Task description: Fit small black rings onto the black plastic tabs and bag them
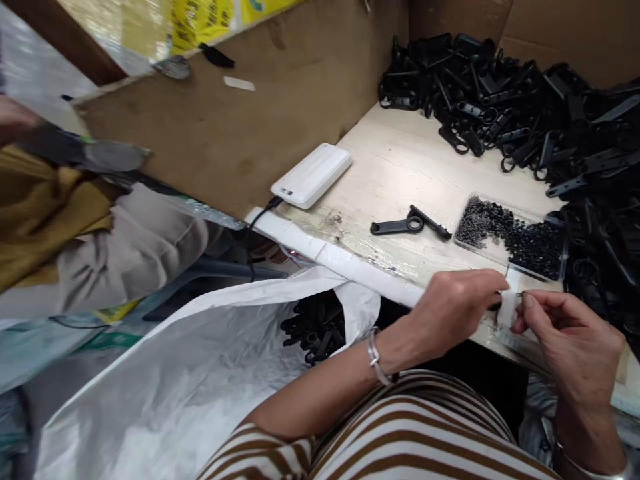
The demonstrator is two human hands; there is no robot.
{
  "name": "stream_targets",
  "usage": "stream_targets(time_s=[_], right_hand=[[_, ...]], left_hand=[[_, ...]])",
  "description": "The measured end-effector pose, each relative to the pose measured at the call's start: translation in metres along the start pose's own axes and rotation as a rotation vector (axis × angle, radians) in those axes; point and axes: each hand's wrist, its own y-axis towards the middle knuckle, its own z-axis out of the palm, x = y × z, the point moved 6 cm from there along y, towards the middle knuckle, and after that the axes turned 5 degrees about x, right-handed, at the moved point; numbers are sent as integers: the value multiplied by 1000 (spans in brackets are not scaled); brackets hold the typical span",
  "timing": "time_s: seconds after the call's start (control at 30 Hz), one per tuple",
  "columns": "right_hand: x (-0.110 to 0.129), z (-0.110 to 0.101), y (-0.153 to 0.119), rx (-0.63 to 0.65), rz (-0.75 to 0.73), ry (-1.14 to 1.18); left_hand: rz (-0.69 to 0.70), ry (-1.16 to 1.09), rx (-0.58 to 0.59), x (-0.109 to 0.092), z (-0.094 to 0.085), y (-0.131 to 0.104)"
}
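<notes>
My left hand [453, 310] is closed at the table's front edge, its fingers curled together; what they hold is mostly hidden, with only a dark bit showing under the fingertips. Just to the right, my right hand [575, 340] pinches a tiny dark piece [520, 294] between thumb and forefinger. The fingertips of both hands are close together but apart. Beyond them lies a shallow clear plastic tray [564, 263] holding small grey pieces [475, 223] and small black pieces [537, 247]. Left of the tray, two black plastic arms with ring ends [397, 227] rest on the table.
A large heap of black plastic parts [500, 107] fills the back and right. A white power bank [313, 175] with a cable sits by the wooden side board [240, 127]. Below the edge hangs a white sack [165, 380] with black parts inside. Another person's leg [135, 247] is at left.
</notes>
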Motion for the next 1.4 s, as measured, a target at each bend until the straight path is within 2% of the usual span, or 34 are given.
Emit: stream_targets(time_s=[0.07, 0.13, 0.23, 0.3, 0.53, 0.8, 1.07, 1.27, 1.4], right_hand=[[-1, 0, 1, 17, -1, 30], [-1, 2, 2, 43, -5, 43], [-3, 4, 3, 72, -13, 34], [-4, 5, 2, 82, -29, -3], [-4, 4, 0, 114, -126, -165], [-4, 10, -2, 138, -237, -305], [9, 13, -3, 131, -344, -387], [6, 8, -1, 113, -315, -403], [1, 6, -2, 129, -267, -369]], left_hand=[[27, 267, 48, 2, -10, -2], [0, 428, 179, 9, -14, -1], [-51, 506, 371, 20, -10, 0], [-73, 512, 426, 23, -7, 1], [-145, 436, 435, 24, -3, 3], [-153, 403, 379, 29, -2, -4], [-220, 411, 435, 26, 3, -4], [-106, 470, 387, 17, 0, 1], [-43, 468, 378, 11, 8, 13]])
